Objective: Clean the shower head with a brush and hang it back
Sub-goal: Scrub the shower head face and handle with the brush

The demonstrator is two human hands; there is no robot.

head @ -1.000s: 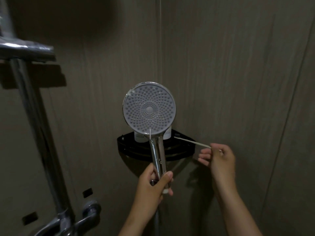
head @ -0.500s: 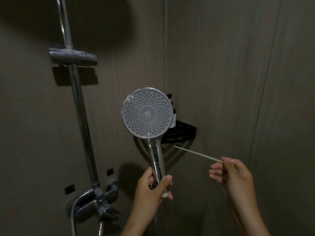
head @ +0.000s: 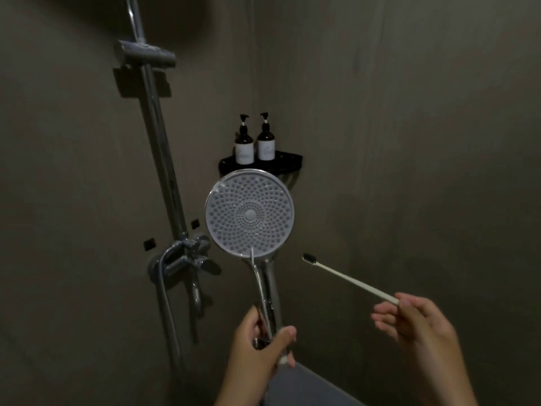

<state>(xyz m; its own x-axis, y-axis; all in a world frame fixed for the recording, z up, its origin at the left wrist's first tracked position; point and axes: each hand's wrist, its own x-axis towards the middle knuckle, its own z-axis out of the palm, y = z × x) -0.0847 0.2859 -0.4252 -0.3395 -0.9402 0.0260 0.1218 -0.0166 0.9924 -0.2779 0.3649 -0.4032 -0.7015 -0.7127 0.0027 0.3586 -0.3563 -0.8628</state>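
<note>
Left hand [head: 259,344] fingers grip the shower head [head: 249,213] handle; right hand [head: 421,326] fingers pinch the brush [head: 349,278] beside it.

Left hand [head: 257,347] grips the upright shower head [head: 249,213] by its handle; right hand [head: 421,323] pinches a brush [head: 348,281] just right of it

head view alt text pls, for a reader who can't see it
A person's left hand grips a chrome shower head by its handle, nozzles facing the camera; the right hand pinches a toothbrush beside it, not touching. Two pump bottles stand on a black corner shelf behind.
</note>
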